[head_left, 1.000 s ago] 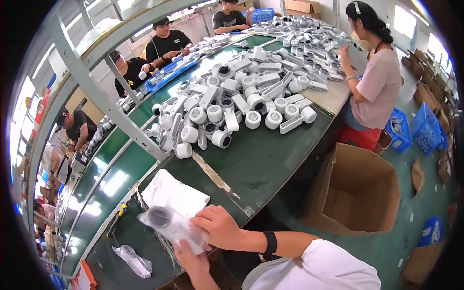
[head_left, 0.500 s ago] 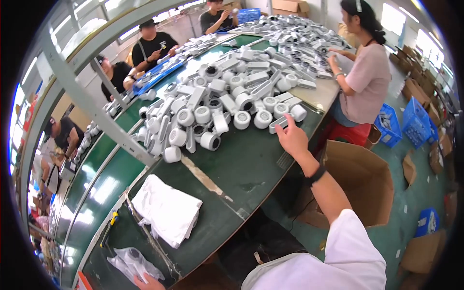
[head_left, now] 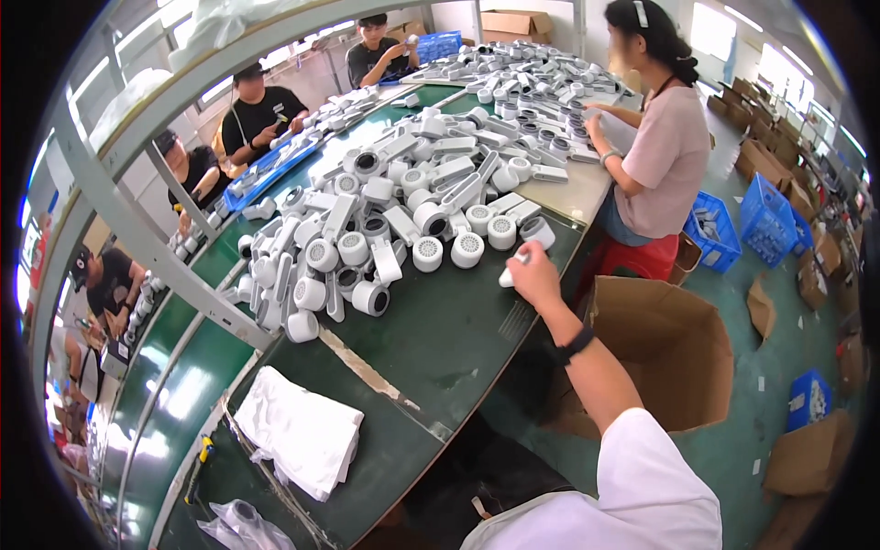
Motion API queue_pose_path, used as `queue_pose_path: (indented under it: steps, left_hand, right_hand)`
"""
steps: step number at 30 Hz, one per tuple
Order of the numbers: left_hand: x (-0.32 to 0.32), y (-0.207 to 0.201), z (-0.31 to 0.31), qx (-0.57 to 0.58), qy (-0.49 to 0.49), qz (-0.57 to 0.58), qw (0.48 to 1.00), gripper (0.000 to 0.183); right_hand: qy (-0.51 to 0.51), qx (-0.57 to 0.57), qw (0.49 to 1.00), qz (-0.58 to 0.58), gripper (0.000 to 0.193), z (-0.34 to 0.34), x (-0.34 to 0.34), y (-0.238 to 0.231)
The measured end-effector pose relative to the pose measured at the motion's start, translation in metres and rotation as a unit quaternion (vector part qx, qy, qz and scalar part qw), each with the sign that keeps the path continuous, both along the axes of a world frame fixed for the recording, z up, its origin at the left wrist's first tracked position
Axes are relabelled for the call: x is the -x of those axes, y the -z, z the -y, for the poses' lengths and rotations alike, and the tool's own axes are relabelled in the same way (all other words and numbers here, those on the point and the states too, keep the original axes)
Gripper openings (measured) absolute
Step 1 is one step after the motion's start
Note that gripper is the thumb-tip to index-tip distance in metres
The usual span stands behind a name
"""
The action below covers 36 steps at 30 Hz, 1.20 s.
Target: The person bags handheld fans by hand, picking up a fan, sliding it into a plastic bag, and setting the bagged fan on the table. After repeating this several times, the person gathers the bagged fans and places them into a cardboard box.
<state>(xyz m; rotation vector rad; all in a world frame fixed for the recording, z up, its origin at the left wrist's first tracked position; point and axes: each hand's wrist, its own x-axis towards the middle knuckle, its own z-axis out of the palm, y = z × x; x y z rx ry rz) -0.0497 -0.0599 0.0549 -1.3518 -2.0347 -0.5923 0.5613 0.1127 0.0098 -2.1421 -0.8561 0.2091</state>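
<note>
My right hand is closed around a grey-and-white handheld fan near the right edge of the green table. The fan's round head shows beyond my fingers, and the end of its handle pokes out on the left. Beside it spreads a large pile of similar handheld fans, many with round white grilles. A clear plastic bag with what looks like a fan inside lies at the lower left. My left hand is out of the picture. Between bag and pile rests a stack of white plastic bags.
An open cardboard box stands on the floor right of the table. A person in pink sits beyond it, near blue crates. A metal post rises at the left. Several people work across the table. A yellow-handled tool lies nearby.
My right hand has closed on a fan and drawn it slightly toward me. My left hand has dropped out of the picture. The view has shifted a little.
</note>
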Motion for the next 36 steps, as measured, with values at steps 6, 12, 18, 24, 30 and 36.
queue_pose_path:
  steps: [6, 12, 18, 24, 30, 36]
  left_hand:
    - [-0.054, -0.036, -0.016, -0.031, 0.264, 0.267, 0.927, 0.041]
    - [-0.122, -0.017, -0.088, 0.140, 0.482, 0.098, 0.859, 0.030]
    - [-0.139, -0.003, -0.103, 0.236, 0.387, 0.153, 0.878, 0.015]
    - [-0.127, -0.014, -0.102, 0.182, 0.382, 0.169, 0.890, 0.013]
    - [-0.124, -0.011, -0.119, 0.205, 0.382, 0.162, 0.886, 0.013]
    - [-0.117, -0.009, -0.123, 0.135, 0.377, 0.288, 0.870, 0.012]
  right_hand:
    - [-0.166, -0.354, 0.877, -0.280, 0.054, 0.072, 0.067, 0.001]
    - [-0.377, -0.315, 0.707, -0.509, 0.075, 0.103, 0.158, -0.015]
    - [-0.439, -0.152, 0.594, -0.656, 0.073, 0.109, 0.201, -0.022]
    - [-0.466, -0.155, 0.511, -0.705, 0.059, 0.101, 0.230, -0.014]
    - [-0.401, -0.178, 0.574, -0.691, 0.059, 0.107, 0.225, -0.009]
    - [-0.396, -0.170, 0.643, -0.633, 0.057, 0.102, 0.235, -0.009]
